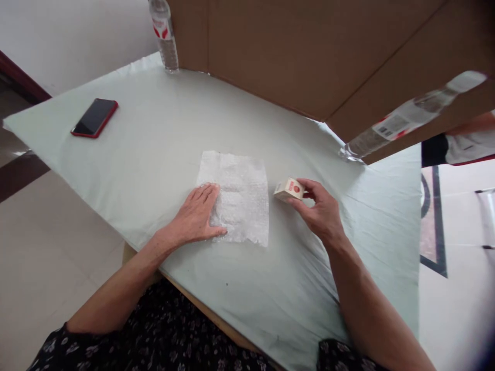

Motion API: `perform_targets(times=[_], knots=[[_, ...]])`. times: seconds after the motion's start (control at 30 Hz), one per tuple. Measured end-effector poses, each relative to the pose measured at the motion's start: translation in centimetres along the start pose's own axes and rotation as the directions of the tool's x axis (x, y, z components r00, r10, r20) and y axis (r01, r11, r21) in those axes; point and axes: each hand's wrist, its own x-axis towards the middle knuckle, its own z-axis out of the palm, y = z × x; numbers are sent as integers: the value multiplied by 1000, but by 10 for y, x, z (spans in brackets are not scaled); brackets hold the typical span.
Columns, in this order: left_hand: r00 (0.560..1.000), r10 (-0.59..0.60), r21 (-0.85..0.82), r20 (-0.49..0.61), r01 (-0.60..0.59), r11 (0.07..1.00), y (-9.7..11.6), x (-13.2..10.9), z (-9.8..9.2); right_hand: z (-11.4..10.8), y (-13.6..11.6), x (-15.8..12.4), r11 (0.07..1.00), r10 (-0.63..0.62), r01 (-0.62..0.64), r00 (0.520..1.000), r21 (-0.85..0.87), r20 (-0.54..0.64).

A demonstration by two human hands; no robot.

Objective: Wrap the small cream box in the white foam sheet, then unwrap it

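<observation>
A sheet of bubble wrap (245, 198) lies flat near the middle of the table. My left hand (197, 215) rests on its left side, fingers stretched out and thumb spread along the lower edge. To the right of the sheet, my right hand (319, 208) grips a small cream-coloured box (289, 190) between thumb and fingers. Red print shows on the box, too small to read. The box is tilted and apart from the sheet; whether it touches the table I cannot tell.
A pale green cloth (154, 139) covers the table. Cardboard panels (266, 51) stand along its far side, with a water bottle (165, 38) at the left and another bottle (402, 121) at the right. A red-cased phone (95, 118) lies far left. Part of another person (469, 136) shows at right.
</observation>
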Motion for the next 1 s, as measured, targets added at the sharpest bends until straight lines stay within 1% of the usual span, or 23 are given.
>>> perform_targets(times=[0.03,0.07,0.13,0.2,0.23,0.27,0.3,0.33,0.37,0.4,0.43,0.47,0.53,0.6,0.67,0.77,0.87,0.93,1.0], knots=[[1000,-7,1,6,7,1000,1,0,-1,-6,10,-3,999,48,-48,999,-18,0],[1000,-12,3,12,12,1000,2,0,-1,-11,18,-6,997,67,-67,998,-40,12],[1000,-12,6,19,12,1000,3,1,-3,-18,22,-10,995,29,-31,999,-95,-32],[1000,0,10,15,0,1000,4,1,-3,-20,9,-13,987,-74,54,989,-149,-128],[1000,6,14,10,-6,1000,3,1,-3,-18,-4,-14,981,-127,101,980,-166,-156],[1000,10,19,4,-10,1000,2,2,-2,-15,-18,-14,975,-177,152,973,-164,-149],[1000,13,26,-3,-13,1000,1,4,-1,-9,-34,-14,966,-230,215,968,-147,-102],[1000,15,33,-11,-15,999,0,5,-1,-2,-48,-12,950,-290,285,957,-127,-21],[1000,20,40,-20,-19,999,-1,7,-1,8,-61,-11,929,-347,354,934,-104,83],[999,26,50,-25,-24,998,-2,9,-1,18,-70,-9,908,-393,413,900,-76,189],[999,33,61,-24,-31,998,-4,11,-1,29,-76,-7,888,-424,456,861,-58,283],[999,39,75,-15,-37,996,-5,13,-2,39,-77,-5,880,-424,471,836,-60,349],[999,38,117,23,-40,992,-6,15,-6,55,-72,-3,876,-387,471,813,-100,435],[997,20,169,68,-32,985,-6,14,-9,64,-60,-4,875,-344,458,814,-154,469],[996,3,210,90,-22,977,-8,11,-11,67,-49,-6,869,-328,459,815,-186,477],[997,0,232,81,-19,973,-16,4,-14,66,-42,-9,861,-339,473,809,-189,481],[998,0,224,66,-15,975,-24,-5,-18,64,-41,-9,860,-354,484,795,-164,493],[1000,3,201,20,-7,980,-24,-10,-22,63,-41,-8,861,-356,486,787,-151,504],[994,25,171,-102,-8,985,-19,-12,-25,63,-41,-8,863,-351,482,784,-148,512]])
